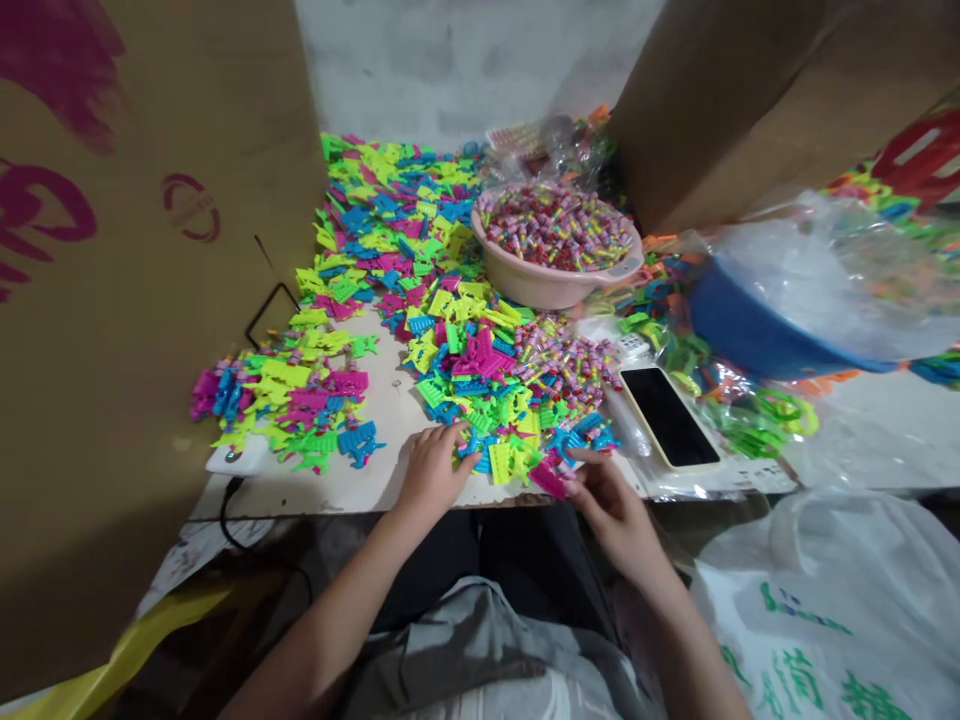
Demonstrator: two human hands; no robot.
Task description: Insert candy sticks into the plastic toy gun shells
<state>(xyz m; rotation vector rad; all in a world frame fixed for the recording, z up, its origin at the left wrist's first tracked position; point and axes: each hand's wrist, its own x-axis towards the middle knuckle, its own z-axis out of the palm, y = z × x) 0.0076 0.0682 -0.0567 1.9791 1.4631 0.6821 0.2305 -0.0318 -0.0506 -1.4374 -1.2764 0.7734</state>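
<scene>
My right hand [619,515] pinches a magenta plastic toy piece [549,477] between thumb and fingers at the table's front edge. A small pinkish wrapped item shows by its fingertips. On the left, my left hand [433,470] has its thumb and forefinger closed around the end of a blue plastic toy piece [482,450]. Between the hands lie yellow-green pieces [511,460]. Just beyond is a heap of mixed plastic pieces [480,355] in blue, green, yellow and magenta. Beside that heap spreads a pile of small wrapped candies [566,362].
A pink basin [525,288] full of small candies stands behind the heap. To the right are a phone [670,418], a blue basin [772,335] and a white plastic bag [832,590]. Cardboard boxes [172,330] flank the table. Another cluster of pieces [300,395] lies left.
</scene>
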